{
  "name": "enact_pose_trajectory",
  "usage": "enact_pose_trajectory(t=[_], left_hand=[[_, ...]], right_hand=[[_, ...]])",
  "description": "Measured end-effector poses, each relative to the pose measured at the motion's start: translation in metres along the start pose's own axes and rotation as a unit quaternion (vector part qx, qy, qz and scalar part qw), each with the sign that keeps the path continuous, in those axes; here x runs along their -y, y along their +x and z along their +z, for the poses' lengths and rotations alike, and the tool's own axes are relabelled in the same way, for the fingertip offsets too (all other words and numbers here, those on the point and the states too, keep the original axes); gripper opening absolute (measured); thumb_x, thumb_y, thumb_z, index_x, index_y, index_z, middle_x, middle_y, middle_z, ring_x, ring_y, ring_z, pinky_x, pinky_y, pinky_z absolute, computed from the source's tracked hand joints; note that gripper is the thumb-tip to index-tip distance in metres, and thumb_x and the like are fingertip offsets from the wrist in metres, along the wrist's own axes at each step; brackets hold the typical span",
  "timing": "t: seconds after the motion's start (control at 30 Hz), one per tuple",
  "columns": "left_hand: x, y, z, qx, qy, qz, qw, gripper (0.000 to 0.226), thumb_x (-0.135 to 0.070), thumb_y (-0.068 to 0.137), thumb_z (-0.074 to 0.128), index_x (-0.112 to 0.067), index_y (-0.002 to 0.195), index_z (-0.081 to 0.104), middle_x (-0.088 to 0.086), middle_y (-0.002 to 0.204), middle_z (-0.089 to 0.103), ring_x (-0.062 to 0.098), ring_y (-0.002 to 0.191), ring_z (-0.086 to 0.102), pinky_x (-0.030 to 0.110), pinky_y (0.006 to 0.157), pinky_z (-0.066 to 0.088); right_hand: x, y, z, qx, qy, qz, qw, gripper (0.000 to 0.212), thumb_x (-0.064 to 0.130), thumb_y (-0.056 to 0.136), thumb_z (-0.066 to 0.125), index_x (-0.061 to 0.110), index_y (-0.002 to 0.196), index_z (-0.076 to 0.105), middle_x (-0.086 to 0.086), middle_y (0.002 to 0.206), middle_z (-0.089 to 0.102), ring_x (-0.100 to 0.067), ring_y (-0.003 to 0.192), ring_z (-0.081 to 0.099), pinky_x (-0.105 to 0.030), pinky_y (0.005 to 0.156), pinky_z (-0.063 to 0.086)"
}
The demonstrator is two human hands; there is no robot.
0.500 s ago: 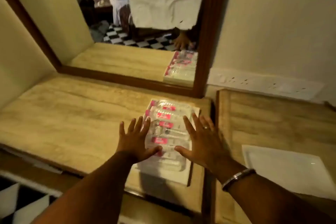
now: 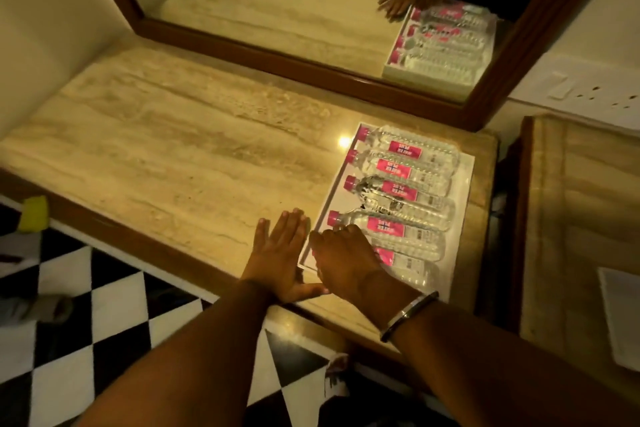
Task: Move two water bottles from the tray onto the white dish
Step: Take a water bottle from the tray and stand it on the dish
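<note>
A white tray [image 2: 462, 180] at the right end of the marble counter [image 2: 180, 163] holds several clear water bottles [image 2: 398, 168] lying side by side, with pink caps and pink labels. My right hand [image 2: 346, 260] lies over the cap end of the nearest bottle [image 2: 414, 269], fingers curled down around its neck; the bottle still rests in the tray and its cap is hidden. Spread flat on the counter, my left hand [image 2: 282, 253] touches the tray's left edge. The white dish [image 2: 621, 315] sits on a separate counter at the far right, partly cut off by the frame.
A wood-framed mirror [image 2: 311, 66] stands behind the counter and reflects the tray and a hand. A gap separates this counter from the right-hand one [image 2: 571, 218]. A switch panel [image 2: 581, 90] is on the wall. Black-and-white floor [image 2: 86, 322] lies below, with a yellow object [image 2: 34, 213].
The view has dropped closer and shifted left. My right hand went from hovering open above the bottles down onto the nearest one. My left hand moved off the tray onto the counter.
</note>
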State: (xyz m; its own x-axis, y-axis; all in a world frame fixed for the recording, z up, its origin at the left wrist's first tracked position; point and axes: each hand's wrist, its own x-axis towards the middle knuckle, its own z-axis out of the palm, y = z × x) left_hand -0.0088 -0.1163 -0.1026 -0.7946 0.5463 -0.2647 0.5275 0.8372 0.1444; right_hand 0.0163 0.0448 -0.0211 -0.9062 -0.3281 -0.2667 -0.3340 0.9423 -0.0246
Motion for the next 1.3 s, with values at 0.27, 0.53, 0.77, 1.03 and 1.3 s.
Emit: enact_pose_trajectory(t=[0.27, 0.53, 0.77, 1.03, 1.3], left_hand=[[0.009, 0.008, 0.013, 0.008, 0.004, 0.006, 1.000, 0.135, -0.104, 0.065, 0.022, -0.008, 0.157, -0.003, 0.014, 0.166, -0.011, 0.030, 0.151, -0.016, 0.068, 0.115, -0.012], [0.009, 0.010, 0.013, 0.008, 0.012, 0.002, 1.000, 0.138, -0.105, 0.061, 0.020, -0.010, 0.156, -0.009, 0.011, 0.165, -0.017, 0.029, 0.150, -0.019, 0.062, 0.114, -0.021], [0.008, 0.010, 0.012, 0.003, 0.018, 0.002, 1.000, 0.138, -0.104, 0.061, 0.020, -0.009, 0.157, -0.004, 0.012, 0.166, -0.013, 0.030, 0.152, -0.013, 0.063, 0.116, -0.014], [0.005, 0.009, 0.011, -0.001, 0.007, -0.002, 1.000, 0.138, -0.105, 0.060, 0.020, -0.009, 0.157, 0.003, 0.012, 0.166, -0.005, 0.030, 0.152, -0.004, 0.066, 0.117, -0.005], [-0.005, 0.007, -0.016, 0.068, 0.017, -0.045, 0.997, 0.147, -0.110, 0.048, 0.028, -0.021, 0.157, -0.013, 0.005, 0.167, -0.014, 0.030, 0.151, -0.013, 0.066, 0.117, -0.003]], right_hand=[[-0.034, -0.026, -0.055, -0.192, 0.153, 0.039, 0.969, 0.044, 0.025, 0.084, 0.068, 0.019, 0.125, 0.058, 0.000, 0.084, 0.073, -0.019, 0.071, 0.068, -0.034, 0.071, 0.055], [-0.079, -0.110, -0.045, -0.380, 0.246, 0.204, 0.868, 0.040, 0.047, 0.081, 0.071, 0.009, 0.092, 0.064, -0.002, 0.086, 0.069, -0.018, 0.079, 0.066, -0.038, 0.069, 0.056], [-0.079, -0.143, -0.012, -0.396, 0.210, 0.144, 0.882, 0.047, 0.034, 0.085, 0.067, -0.001, 0.116, 0.062, -0.010, 0.103, 0.070, -0.019, 0.097, 0.063, -0.044, 0.078, 0.056], [-0.072, -0.138, -0.018, -0.392, 0.276, 0.193, 0.856, 0.049, 0.042, 0.088, 0.061, 0.012, 0.126, 0.054, -0.008, 0.115, 0.068, -0.023, 0.108, 0.062, -0.040, 0.090, 0.050], [-0.089, -0.180, -0.035, -0.447, 0.317, 0.208, 0.810, 0.058, 0.039, 0.081, 0.067, 0.012, 0.128, 0.046, 0.017, 0.109, 0.053, -0.002, 0.097, 0.055, -0.021, 0.086, 0.048]])
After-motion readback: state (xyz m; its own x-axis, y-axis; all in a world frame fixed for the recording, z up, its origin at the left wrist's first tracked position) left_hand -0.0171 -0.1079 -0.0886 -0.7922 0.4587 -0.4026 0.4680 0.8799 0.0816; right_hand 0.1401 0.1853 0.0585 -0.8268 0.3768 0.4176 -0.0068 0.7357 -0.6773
